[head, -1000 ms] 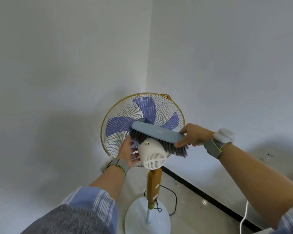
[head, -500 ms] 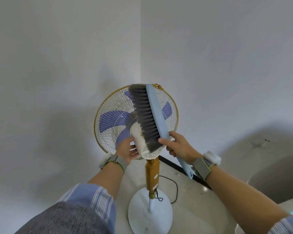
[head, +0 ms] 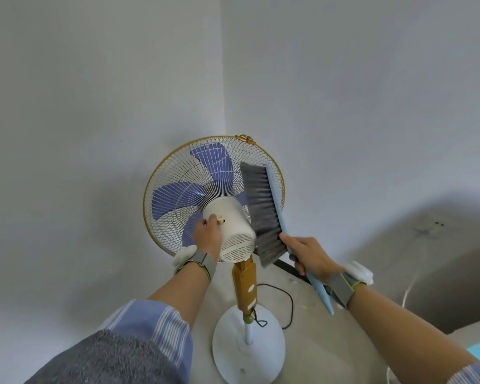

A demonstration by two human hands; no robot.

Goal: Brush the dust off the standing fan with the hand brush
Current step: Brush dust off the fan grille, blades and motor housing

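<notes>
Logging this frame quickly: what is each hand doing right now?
Left hand: resting on the side of the fan's motor housing; a closed grip cannot be told.
Right hand: closed around the brush handle.

Walls (head: 344, 92) crowd the fan (head: 178, 206); its near side lies open.

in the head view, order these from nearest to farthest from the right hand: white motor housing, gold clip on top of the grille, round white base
From the right hand:
1. White motor housing, just left of it, beside the brush bristles.
2. Round white base, below and left, on the floor.
3. Gold clip, up at the top of the grille rim.
</notes>
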